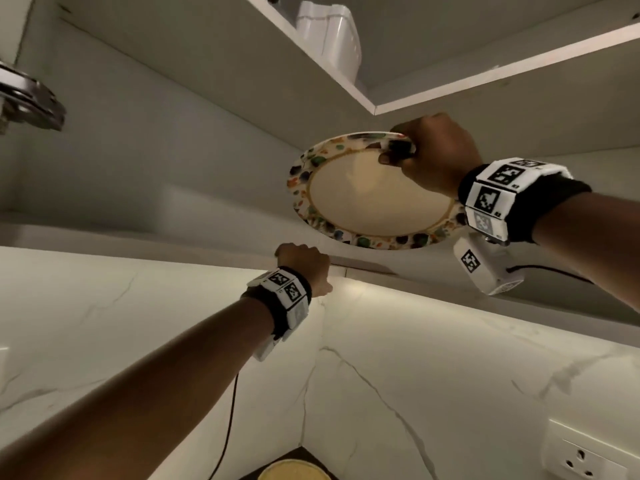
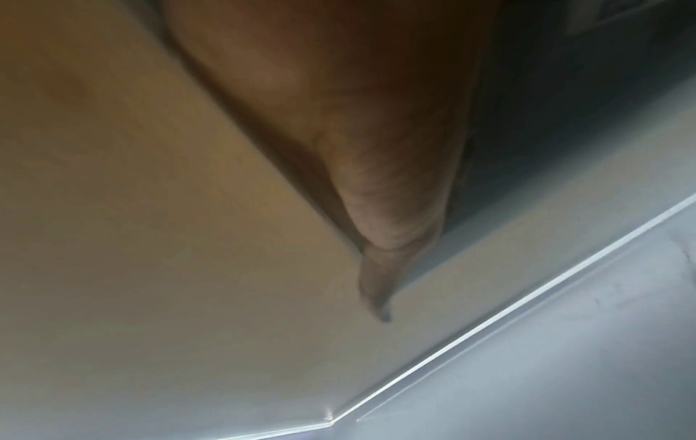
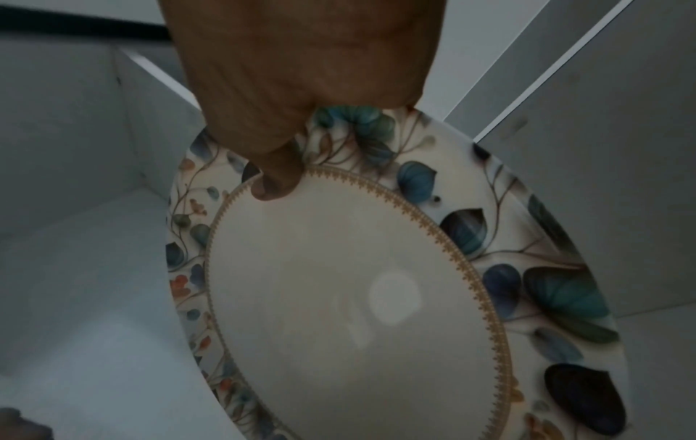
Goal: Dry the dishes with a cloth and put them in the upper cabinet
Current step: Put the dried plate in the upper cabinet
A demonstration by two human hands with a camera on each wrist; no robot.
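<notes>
A round plate (image 1: pixel 374 202) with a cream centre and a floral rim is held tilted inside the open upper cabinet, below its shelf (image 1: pixel 485 77). My right hand (image 1: pixel 429 154) grips the plate's upper rim, the thumb (image 3: pixel 275 184) pressed on the face of the plate (image 3: pixel 339 297) and the other fingers hidden behind it. My left hand (image 1: pixel 303 263) is lower down, curled over the cabinet's bottom front edge (image 1: pixel 138 233). The left wrist view shows that hand (image 2: pixel 357 148) lying along a panel edge. No cloth is in view.
A white container (image 1: pixel 329 32) stands on the shelf above. A metal door hinge (image 1: pixel 27 98) juts out at the far left. Below are the marble wall, a socket (image 1: pixel 581 459) at the lower right and a round yellow object (image 1: pixel 294 471) at the bottom edge.
</notes>
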